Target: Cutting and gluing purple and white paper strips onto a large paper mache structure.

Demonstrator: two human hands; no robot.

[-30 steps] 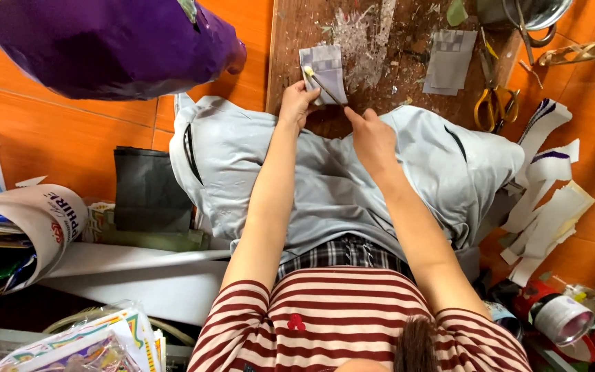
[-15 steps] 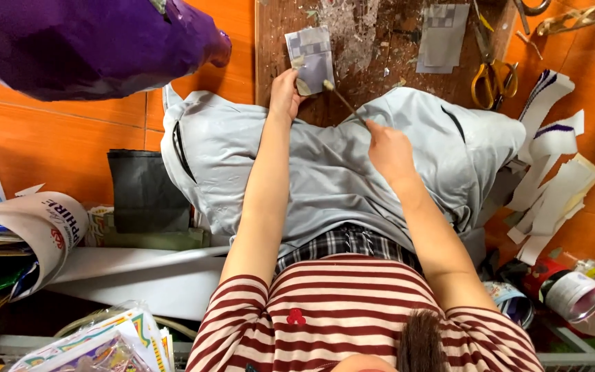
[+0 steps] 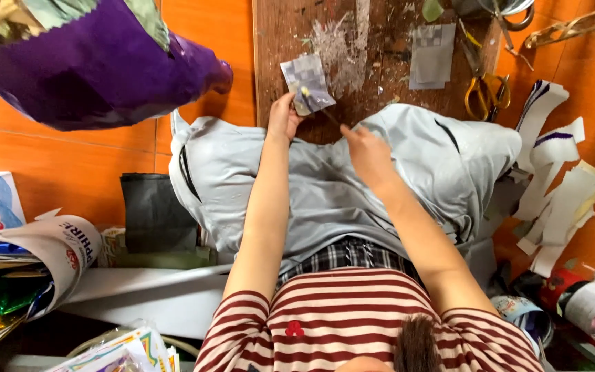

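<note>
— Surface? Room?
— Stained wooden board [image 3: 380,62] over orange floor tiles [image 3: 201,41]; scissors [image 3: 482,93] at 1 o'clock.
— Hands?
— Left hand [image 3: 284,118] pinching checked patch [image 3: 306,83] at 12; right hand [image 3: 365,148] closed around thin brush [image 3: 318,105], tip touching patch.

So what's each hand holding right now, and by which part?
The left hand pins the small checkered paper piece at its lower edge on the wooden board. The right hand holds a thin stick by its rear end.
</note>
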